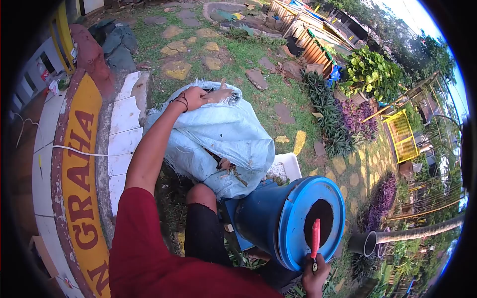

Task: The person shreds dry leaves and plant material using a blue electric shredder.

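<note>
A pale blue woven sack (218,134) with frayed edges stands in front of me, bulging and creased. My left hand (195,98) is closed on its upper edge beside the opening, where a brownish piece like a dry leaf (220,94) pokes out. Dry leaves and a stem (227,166) lie in a fold lower down the sack. In my right hand (315,275) is a slim red tool (315,236), its dark and pale lower part in my grip. It points upward in front of the round dark hole in the lid of a blue plastic drum (258,213).
The drum lies tilted beside my knee, with a white tray (285,169) behind it. A yellow lettered kerb (82,184) and white tiles (124,131) run along the left. Stepping stones (177,70) dot the grass, and plants (375,74) border the right.
</note>
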The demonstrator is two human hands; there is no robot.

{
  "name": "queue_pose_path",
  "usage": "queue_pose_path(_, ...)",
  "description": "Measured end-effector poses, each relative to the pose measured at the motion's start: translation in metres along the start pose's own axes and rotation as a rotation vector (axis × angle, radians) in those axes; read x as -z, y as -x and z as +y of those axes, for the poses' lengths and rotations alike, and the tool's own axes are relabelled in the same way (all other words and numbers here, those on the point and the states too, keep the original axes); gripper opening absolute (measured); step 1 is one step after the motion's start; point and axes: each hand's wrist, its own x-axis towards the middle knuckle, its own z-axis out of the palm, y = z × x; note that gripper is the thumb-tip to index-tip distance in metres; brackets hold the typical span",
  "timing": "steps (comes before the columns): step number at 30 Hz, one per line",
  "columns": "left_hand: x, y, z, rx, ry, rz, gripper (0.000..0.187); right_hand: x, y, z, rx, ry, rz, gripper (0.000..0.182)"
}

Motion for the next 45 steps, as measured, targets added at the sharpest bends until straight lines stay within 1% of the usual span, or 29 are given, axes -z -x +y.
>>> queue_pose_path(4,-0.001,0.012,-0.003,0.023,0.118,0.063,0.039,0.001,0.002,-0.009,0.026,0.065,0.013,0.003)
queue_pose_path(6,0.001,0.015,-0.002,-0.004,0.097,-0.009,0.039,0.002,0.004,-0.008,0.029,0.061,0.015,0.003)
queue_pose_path(9,0.016,0.019,-0.007,-0.064,0.006,-0.004,0.041,-0.002,0.008,-0.001,0.035,0.021,0.023,0.002)
queue_pose_path(10,0.027,0.033,0.007,-0.030,-0.015,0.097,0.047,-0.002,0.008,-0.002,0.032,0.008,0.024,0.002)
queue_pose_path(11,0.037,0.046,0.024,-0.026,-0.012,0.090,0.047,-0.001,0.008,-0.003,0.026,-0.006,0.022,0.002)
queue_pose_path(13,0.048,0.067,0.054,-0.229,0.126,0.317,0.043,-0.003,0.007,-0.004,0.030,-0.017,0.027,0.003)
queue_pose_path(14,0.036,0.075,0.064,-0.265,0.197,0.268,0.039,-0.004,0.007,-0.005,0.040,-0.029,0.046,0.004)
queue_pose_path(15,0.016,0.087,0.067,-0.327,0.043,0.195,0.039,-0.004,0.007,-0.005,0.037,-0.032,0.041,0.004)
queue_pose_path(16,-0.014,0.087,0.055,-0.345,0.012,-0.014,0.041,-0.003,0.006,-0.005,-0.003,-0.028,0.014,0.005)
queue_pose_path(18,-0.068,0.093,0.030,-0.297,-0.389,-0.268,0.062,-0.001,0.006,-0.005,-0.039,-0.017,-0.012,0.007)
queue_pose_path(19,-0.075,0.094,0.031,-0.297,-0.384,-0.263,0.062,-0.001,0.005,-0.004,-0.023,-0.029,-0.011,0.008)
queue_pose_path(21,-0.088,0.095,0.028,-0.245,-0.598,-0.359,0.068,0.000,0.006,-0.005,-0.007,-0.034,-0.015,0.010)
queue_pose_path(23,-0.098,0.078,0.025,-0.255,-0.659,-0.285,0.064,-0.001,0.007,-0.009,-0.007,-0.025,0.004,0.012)
queue_pose_path(25,-0.108,0.052,0.017,-0.326,-0.651,-0.503,0.047,0.000,0.007,-0.006,-0.010,-0.017,-0.009,0.013)
queue_pose_path(26,-0.103,0.037,0.017,-0.271,-0.568,-0.496,0.023,-0.001,0.006,-0.004,-0.017,-0.015,-0.011,0.013)
queue_pose_path(28,-0.056,0.010,0.032,-0.267,-0.356,-0.278,0.014,-0.004,0.005,-0.004,-0.017,-0.021,0.005,0.013)
queue_pose_path(29,-0.024,-0.006,0.032,-0.462,-0.423,0.005,0.018,-0.004,0.004,-0.006,-0.020,-0.023,0.016,0.013)
queue_pose_path(30,0.014,-0.026,0.042,-0.349,-0.385,0.062,0.019,-0.003,0.003,-0.010,-0.014,0.028,0.019,0.014)
queue_pose_path(31,0.044,-0.064,0.027,-0.385,-0.321,0.197,0.019,-0.003,0.002,-0.011,-0.020,0.038,0.010,0.014)
queue_pose_path(32,0.087,-0.083,0.031,-0.344,-0.274,0.340,0.019,-0.004,0.000,-0.012,-0.036,0.003,0.014,0.013)
queue_pose_path(33,0.127,-0.091,0.042,-0.394,-0.288,0.538,0.020,-0.005,-0.001,-0.014,-0.051,-0.034,0.019,0.013)
queue_pose_path(35,0.180,-0.132,0.048,-0.431,-0.232,0.674,0.028,-0.005,-0.001,-0.017,-0.048,-0.050,0.033,0.013)
queue_pose_path(36,0.179,-0.140,0.048,-0.420,-0.239,0.674,0.028,-0.007,-0.002,-0.018,-0.041,-0.085,0.044,0.013)
queue_pose_path(38,0.167,-0.155,0.055,-0.556,-0.358,0.526,0.031,-0.005,-0.003,-0.018,-0.064,-0.072,0.020,0.016)
queue_pose_path(40,0.128,-0.107,0.084,-0.555,-0.043,0.468,0.020,-0.006,0.001,-0.012,-0.081,-0.066,0.019,0.021)
queue_pose_path(42,0.086,-0.050,0.114,-0.399,0.213,0.233,0.022,-0.006,-0.001,-0.009,-0.074,-0.081,0.026,0.016)
queue_pose_path(43,0.054,-0.038,0.110,-0.374,0.258,0.046,0.021,-0.006,-0.001,-0.010,-0.059,-0.087,0.032,0.013)
queue_pose_path(44,0.008,-0.035,0.090,-0.440,0.278,-0.111,0.022,-0.003,0.000,-0.015,-0.103,-0.071,-0.011,0.021)
queue_pose_path(45,-0.023,-0.012,0.087,-0.323,0.193,-0.344,0.028,-0.002,0.001,-0.016,-0.111,-0.076,-0.015,0.021)
